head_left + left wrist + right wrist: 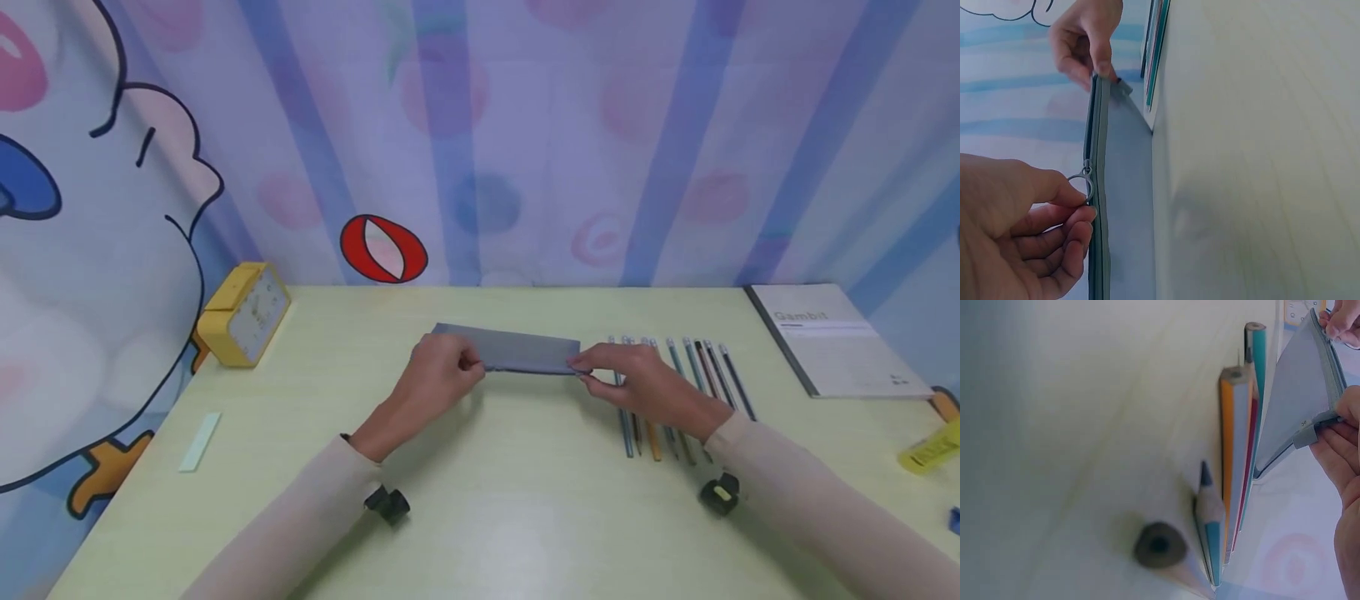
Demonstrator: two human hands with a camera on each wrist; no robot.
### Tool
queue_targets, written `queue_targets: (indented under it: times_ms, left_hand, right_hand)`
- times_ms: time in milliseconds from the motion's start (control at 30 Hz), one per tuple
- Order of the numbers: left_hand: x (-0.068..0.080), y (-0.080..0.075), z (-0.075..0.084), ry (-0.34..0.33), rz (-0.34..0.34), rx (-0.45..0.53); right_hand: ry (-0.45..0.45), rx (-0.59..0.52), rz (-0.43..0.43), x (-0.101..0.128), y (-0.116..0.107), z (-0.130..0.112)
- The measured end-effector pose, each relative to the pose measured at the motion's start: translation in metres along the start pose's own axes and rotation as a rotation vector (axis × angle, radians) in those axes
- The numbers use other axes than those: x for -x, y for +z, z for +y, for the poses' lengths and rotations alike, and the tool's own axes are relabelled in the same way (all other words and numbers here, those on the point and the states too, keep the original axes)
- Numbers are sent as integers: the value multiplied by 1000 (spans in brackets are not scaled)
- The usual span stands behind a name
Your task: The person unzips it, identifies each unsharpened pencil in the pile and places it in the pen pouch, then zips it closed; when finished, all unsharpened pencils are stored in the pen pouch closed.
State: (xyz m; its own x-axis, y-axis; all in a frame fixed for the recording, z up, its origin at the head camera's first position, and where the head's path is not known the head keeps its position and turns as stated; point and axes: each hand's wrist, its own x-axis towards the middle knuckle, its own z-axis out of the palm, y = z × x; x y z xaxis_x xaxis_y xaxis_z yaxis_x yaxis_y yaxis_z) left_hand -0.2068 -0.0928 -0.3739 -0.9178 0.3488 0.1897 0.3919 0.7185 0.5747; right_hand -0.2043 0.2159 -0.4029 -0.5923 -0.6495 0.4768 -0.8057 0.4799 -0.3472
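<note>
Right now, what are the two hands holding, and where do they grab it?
A grey pencil case. The left hand pinches its zipper ring; the right hand pinches the tab at the other end.

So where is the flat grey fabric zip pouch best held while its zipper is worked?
At its two ends, as here. The left hand pinches the metal ring pull on the top edge of the flat grey fabric zip pouch; the right hand pinches the small tab at the far end, coming from the right, keeping the zip line taut.

Long pale beige sleeves, small black camera strapped under each wrist
</note>
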Motion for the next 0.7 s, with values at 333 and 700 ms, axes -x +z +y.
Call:
queue_targets:
  times_ms: [333, 700]
  left_hand:
    - [-3, -34, -43, -133, 57, -6]
    - [6, -60, -77, -305, 26, -21]
  right_hand:
    - [35, 11, 19, 7, -5, 3]
    - [65, -17, 16, 7, -8, 3]
